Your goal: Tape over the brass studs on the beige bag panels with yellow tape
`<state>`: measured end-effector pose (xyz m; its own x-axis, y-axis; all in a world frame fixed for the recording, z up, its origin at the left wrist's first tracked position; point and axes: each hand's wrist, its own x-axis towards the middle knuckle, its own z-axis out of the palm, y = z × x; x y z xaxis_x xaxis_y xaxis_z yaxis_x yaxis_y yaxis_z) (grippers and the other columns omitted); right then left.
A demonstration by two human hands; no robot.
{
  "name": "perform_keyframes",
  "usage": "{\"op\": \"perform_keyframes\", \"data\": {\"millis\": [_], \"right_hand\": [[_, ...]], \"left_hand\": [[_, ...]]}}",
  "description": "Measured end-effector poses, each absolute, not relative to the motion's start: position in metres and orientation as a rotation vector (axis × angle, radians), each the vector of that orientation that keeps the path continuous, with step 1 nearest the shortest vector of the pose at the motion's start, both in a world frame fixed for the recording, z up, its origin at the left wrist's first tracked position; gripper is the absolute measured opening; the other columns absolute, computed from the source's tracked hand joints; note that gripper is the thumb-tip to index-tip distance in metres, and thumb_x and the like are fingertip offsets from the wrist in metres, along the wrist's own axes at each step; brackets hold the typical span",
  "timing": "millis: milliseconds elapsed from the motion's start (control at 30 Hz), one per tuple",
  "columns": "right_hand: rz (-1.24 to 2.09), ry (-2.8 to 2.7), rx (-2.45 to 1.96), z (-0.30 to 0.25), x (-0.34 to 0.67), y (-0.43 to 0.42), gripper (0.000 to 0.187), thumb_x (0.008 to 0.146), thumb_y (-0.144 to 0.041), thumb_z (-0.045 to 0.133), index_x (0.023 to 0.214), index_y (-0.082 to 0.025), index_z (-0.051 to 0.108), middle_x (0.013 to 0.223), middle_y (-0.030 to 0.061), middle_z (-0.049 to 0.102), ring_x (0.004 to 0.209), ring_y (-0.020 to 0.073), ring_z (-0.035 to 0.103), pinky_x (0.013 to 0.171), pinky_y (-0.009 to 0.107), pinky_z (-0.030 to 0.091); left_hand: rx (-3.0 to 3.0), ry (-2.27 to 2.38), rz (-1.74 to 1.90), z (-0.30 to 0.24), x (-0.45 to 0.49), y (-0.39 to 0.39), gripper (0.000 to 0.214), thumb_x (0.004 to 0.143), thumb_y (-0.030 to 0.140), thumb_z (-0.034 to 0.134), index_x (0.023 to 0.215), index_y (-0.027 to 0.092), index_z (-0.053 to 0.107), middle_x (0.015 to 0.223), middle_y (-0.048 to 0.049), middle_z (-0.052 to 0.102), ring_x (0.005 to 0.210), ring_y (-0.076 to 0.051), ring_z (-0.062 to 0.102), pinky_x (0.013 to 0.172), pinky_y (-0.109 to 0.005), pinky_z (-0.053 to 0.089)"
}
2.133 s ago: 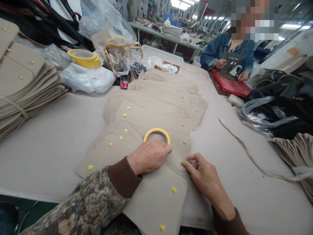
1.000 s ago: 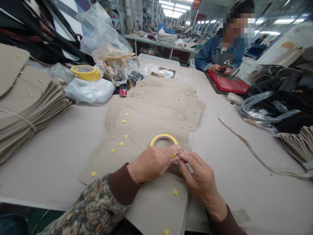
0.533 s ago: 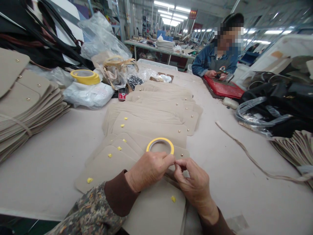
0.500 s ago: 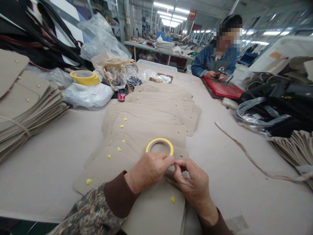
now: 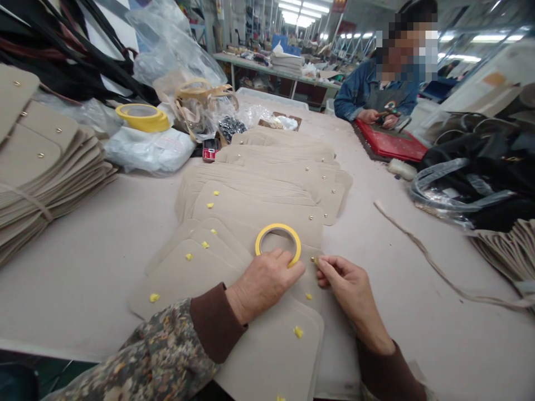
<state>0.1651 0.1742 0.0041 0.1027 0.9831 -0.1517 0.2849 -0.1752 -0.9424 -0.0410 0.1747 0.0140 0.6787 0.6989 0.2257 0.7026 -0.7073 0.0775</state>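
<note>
My left hand [image 5: 267, 281] is closed on a roll of yellow tape [image 5: 277, 226], which stands up from the fingers above the beige panels. Thumb and forefinger of my right hand [image 5: 345, 281] pinch a small bit of yellow tape [image 5: 316, 260], mostly covered by the fingertips, right beside a metal stud [image 5: 312, 259] on a panel. Under and between the hands lie overlapping beige panels [image 5: 267, 351] with rounded corners. Several carry small yellow tape pieces [image 5: 298, 332]; others farther up show bare metal studs [image 5: 311, 218].
A tied stack of beige panels [image 5: 54, 161] lies at left, near another yellow tape roll [image 5: 142, 118] on a plastic bag [image 5: 148, 150]. Black bags [image 5: 493, 161] and a fabric strip [image 5: 434, 262] lie at right. A co-worker [image 5: 378, 100] sits across by a red board [image 5: 388, 139].
My hands, close together at the tape roll before, are now apart. The right hand has moved right and up to the panel's stud; the left still holds the roll. The view has shifted slightly.
</note>
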Motion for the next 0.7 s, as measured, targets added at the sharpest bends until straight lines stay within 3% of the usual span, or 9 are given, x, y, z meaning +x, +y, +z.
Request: {"op": "perform_keyframes", "data": {"millis": [200, 400, 500, 600, 700], "right_hand": [[0.942, -1.511, -1.672, 0.002, 0.158, 0.176, 0.037, 0.081, -0.051, 0.062, 0.081, -0.015, 0.071, 0.059, 0.0019, 0.065, 0.049, 0.0141, 0.056, 0.048, 0.025, 0.048], [0.518, -1.819, -1.686, 0.001, 0.150, 0.181, 0.022, 0.085, -0.036, 0.054, 0.078, -0.020, 0.068, 0.074, 0.0043, 0.073, 0.063, 0.0175, 0.066, 0.063, 0.028, 0.049], [0.401, -1.903, -1.696, -0.002, 0.150, 0.183, 0.018, 0.087, -0.032, 0.051, 0.088, -0.020, 0.065, 0.075, 0.0042, 0.073, 0.066, 0.0194, 0.068, 0.064, 0.029, 0.048], [0.374, -1.836, -1.779, -0.002, 0.153, 0.182, 0.024, 0.086, -0.037, 0.056, 0.102, -0.019, 0.059, 0.065, 0.0010, 0.069, 0.059, 0.0210, 0.067, 0.057, 0.030, 0.048], [0.568, -1.718, -1.769, -0.001, 0.159, 0.175, 0.024, 0.087, -0.044, 0.057, 0.091, -0.021, 0.059, 0.057, -0.0017, 0.065, 0.052, 0.0183, 0.064, 0.050, 0.027, 0.048]], "left_hand": [[-2.883, -1.223, -0.380, 0.014, -0.041, 0.174, 0.009, 0.097, 0.017, 0.045, 0.091, 0.019, 0.052, 0.085, -0.0041, 0.053, 0.077, -0.021, 0.052, 0.063, -0.032, 0.047], [-2.890, -1.254, -0.383, 0.014, -0.043, 0.174, 0.008, 0.096, 0.016, 0.046, 0.090, 0.020, 0.050, 0.085, -0.0036, 0.053, 0.076, -0.021, 0.052, 0.062, -0.033, 0.047], [-2.896, -1.258, -0.383, 0.014, -0.043, 0.174, 0.008, 0.096, 0.016, 0.045, 0.090, 0.019, 0.050, 0.085, -0.0038, 0.053, 0.077, -0.022, 0.051, 0.063, -0.033, 0.047], [-2.895, -1.276, -0.383, 0.014, -0.044, 0.173, 0.009, 0.097, 0.016, 0.045, 0.091, 0.019, 0.051, 0.084, -0.0039, 0.053, 0.076, -0.022, 0.051, 0.062, -0.033, 0.047], [-2.889, -1.299, -0.391, 0.012, -0.044, 0.173, 0.011, 0.096, 0.013, 0.045, 0.090, 0.019, 0.051, 0.084, -0.0041, 0.053, 0.077, -0.022, 0.051, 0.062, -0.032, 0.046]]}}
